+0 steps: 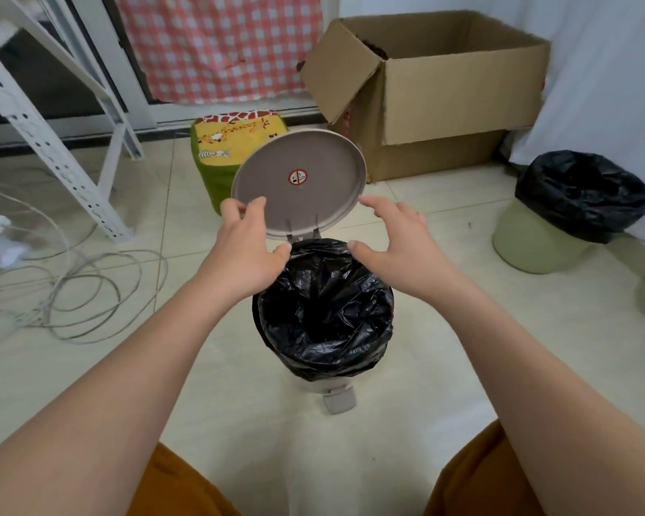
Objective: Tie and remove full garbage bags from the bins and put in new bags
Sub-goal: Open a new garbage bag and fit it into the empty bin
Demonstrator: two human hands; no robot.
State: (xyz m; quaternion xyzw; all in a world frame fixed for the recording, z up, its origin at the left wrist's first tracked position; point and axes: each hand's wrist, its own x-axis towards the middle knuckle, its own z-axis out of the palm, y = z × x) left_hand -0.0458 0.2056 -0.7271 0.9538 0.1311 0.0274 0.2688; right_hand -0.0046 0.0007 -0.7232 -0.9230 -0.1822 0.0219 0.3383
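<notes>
From your head camera, much of the small beige pedal bin (pixel 336 389) is hidden: the black plastic garbage bag (pixel 324 310) lining it drapes over the rim and covers most of the wall, so only a pale strip and the foot pedal (pixel 339 402) show below. The inside of the bag is a dark hollow, and you cannot tell whether anything lies in it. The round taupe lid (pixel 298 184) stands tilted up on its hinge behind the opening (a red no-smoking sticker sits at its centre).

Your left hand (pixel 244 247) has its fingers curled at the lid's lower left edge, with the fingertips over the rim; it appears to grip the lid, though the contact is partly hidden by the hand itself. Your right hand (pixel 391 236) hovers spread and relaxed, holding nothing, just beside the lid's lower right edge and above the bag's far rim.

Your orange-clad knees are cut off at the bottom edge.

Around you: a second, pale green bin (pixel 537 247) with its own black liner (pixel 581 195) stands well apart to the right, by a white curtain. A large open cardboard box (pixel 444 106) sits behind, its contents barely visible. A green and yellow giraffe-print stool (pixel 224 147) is partly hidden behind the lid. White cables (pixel 90 284) coil on the tiled floor (pixel 425 366) to the left, near a white perforated metal frame (pixel 45 135).
</notes>
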